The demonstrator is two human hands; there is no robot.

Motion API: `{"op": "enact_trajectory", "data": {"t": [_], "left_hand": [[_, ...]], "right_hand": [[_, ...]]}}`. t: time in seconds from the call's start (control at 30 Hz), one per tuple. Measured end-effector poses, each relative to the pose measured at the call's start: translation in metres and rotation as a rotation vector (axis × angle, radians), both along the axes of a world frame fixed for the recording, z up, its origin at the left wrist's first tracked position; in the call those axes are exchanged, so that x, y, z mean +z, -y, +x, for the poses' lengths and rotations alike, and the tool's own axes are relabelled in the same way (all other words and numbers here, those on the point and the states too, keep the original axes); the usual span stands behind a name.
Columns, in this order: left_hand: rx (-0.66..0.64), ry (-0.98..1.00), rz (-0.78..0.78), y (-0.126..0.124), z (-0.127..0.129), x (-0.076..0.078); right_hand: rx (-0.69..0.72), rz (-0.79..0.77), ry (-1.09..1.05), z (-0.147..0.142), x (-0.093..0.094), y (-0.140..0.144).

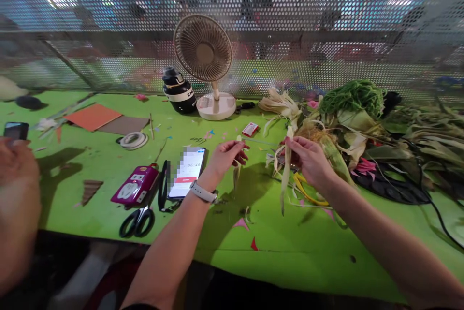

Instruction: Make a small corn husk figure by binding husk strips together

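My left hand [226,155] pinches a thin pale strip of corn husk [237,174] that hangs down over the green table [282,247]. A white watch sits on that wrist. My right hand [308,160] grips a longer strip of husk [286,174] that dangles toward the table. The two hands are held apart above the table's middle. Just right of my right hand lies an ear of corn [335,157] among loose husks.
A phone [188,172], a pink power strip [136,184] and black scissors [137,222] lie at left. A desk fan [206,63], a dark bottle [178,91] and a small red box [250,129] stand behind. A husk pile [380,126] fills the right. Another person's arm [16,203] is at far left.
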State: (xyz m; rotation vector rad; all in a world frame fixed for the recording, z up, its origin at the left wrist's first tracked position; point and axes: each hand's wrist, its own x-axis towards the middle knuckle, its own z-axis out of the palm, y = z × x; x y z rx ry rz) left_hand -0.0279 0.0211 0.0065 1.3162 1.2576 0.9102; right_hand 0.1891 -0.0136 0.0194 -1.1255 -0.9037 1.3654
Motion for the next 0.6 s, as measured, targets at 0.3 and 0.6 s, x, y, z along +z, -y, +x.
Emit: {"op": "enact_trajectory", "data": {"t": [0.3,0.6], "left_hand": [[0.006,-0.914,0.168,-0.017,-0.015,-0.027],[-0.064,-0.594,0.077,-0.016,-0.013,-0.024]], "right_hand": [[0.194,-0.011,0.072,-0.01,-0.023,0.003],[0.536,-0.234,0.193,-0.027,-0.051,0.015]]}}
